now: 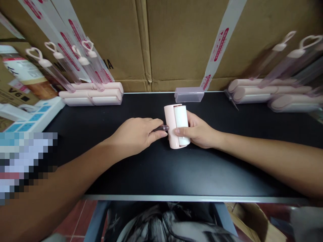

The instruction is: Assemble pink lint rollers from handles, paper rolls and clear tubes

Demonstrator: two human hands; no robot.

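My right hand grips a lint roller head from its right side, thumb across the front. The head has a pale pink curved shell on its left and a white roll on its right, and it is held upright above the black table. My left hand pinches a short dark handle between thumb and forefinger. The handle's translucent tip points at the pink shell and meets or nearly meets its left side; I cannot tell which.
Pink rollers with clear handles and heart-shaped loops stand at the back left and back right. A translucent cover lies at the back centre. A power strip and a bottle are at left. Cardboard boxes form the back.
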